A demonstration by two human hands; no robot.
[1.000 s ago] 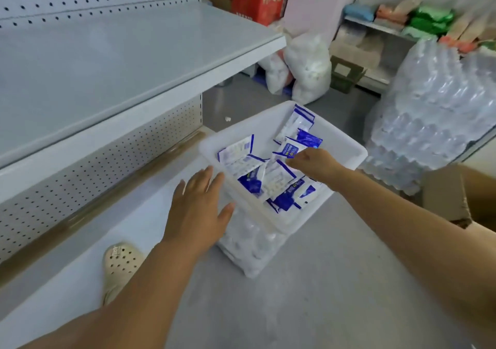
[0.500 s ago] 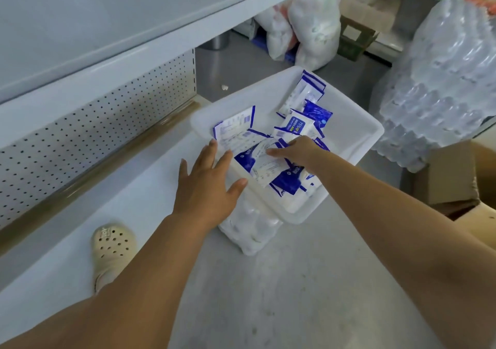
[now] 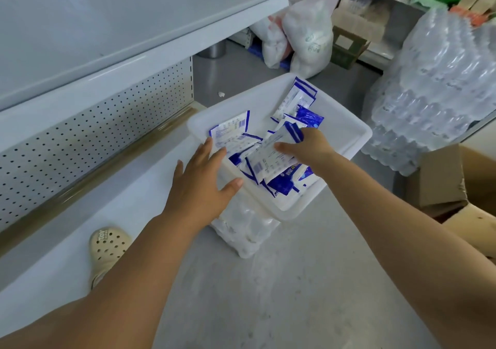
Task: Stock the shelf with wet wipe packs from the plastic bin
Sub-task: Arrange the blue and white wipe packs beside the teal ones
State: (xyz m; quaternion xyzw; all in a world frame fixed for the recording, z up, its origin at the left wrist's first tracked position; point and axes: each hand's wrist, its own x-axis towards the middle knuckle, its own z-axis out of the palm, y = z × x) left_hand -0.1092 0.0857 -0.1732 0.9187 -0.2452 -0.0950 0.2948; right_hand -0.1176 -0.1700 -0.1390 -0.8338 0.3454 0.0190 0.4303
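Observation:
A white plastic bin point(image 3: 346, 131) sits on a wrapped pack of bottles, holding several blue-and-white wet wipe packs point(image 3: 230, 131). My right hand point(image 3: 308, 147) reaches into the bin and grips one wet wipe pack point(image 3: 273, 153), lifted and tilted above the pile. My left hand point(image 3: 201, 187) is spread flat with straight fingers at the bin's near-left rim, thumb over the edge. The grey shelf point(image 3: 107, 26) runs along the left, its top board bare.
A lower shelf board point(image 3: 80, 228) lies beside the bin. Stacked shrink-wrapped water bottles point(image 3: 434, 85) stand at right, a cardboard box point(image 3: 451, 182) below them. White bags point(image 3: 308, 37) lie behind the bin. A beige clog point(image 3: 107, 246) shows on the floor.
My right hand has closed on a wipe pack and raised it from the pile. My left hand stays at the bin's rim, and the camera has come closer.

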